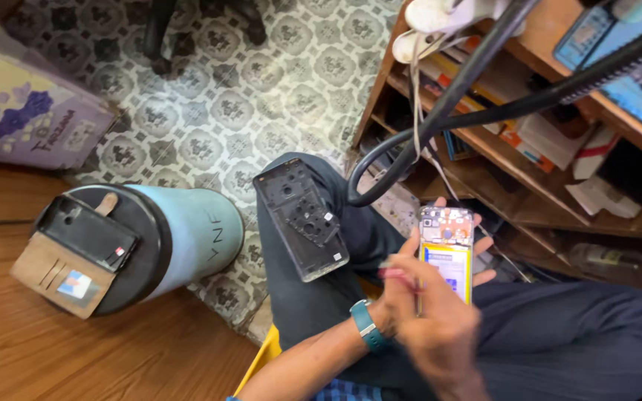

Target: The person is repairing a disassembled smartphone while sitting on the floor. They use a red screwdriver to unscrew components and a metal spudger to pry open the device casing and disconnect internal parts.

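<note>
Fig.: head view, lower right of frame — I see the left hand (461, 256) cupped under an opened phone (447, 252), fingers wrapped behind it so the exposed board & yellow battery face up, w/ the right hand (432, 323) (teal watch band) hovering over it, pinched on a thin red tool (399, 276), blurred, type unclear. Centre: removed back cover (302, 219) rests inner side up on the knee (351, 223), prob. parked within reach. Left: phone in brown wallet case (76, 252) lies atop a pale blue cylinder (187, 230); wooden shelves (529, 148) upper right.
</note>
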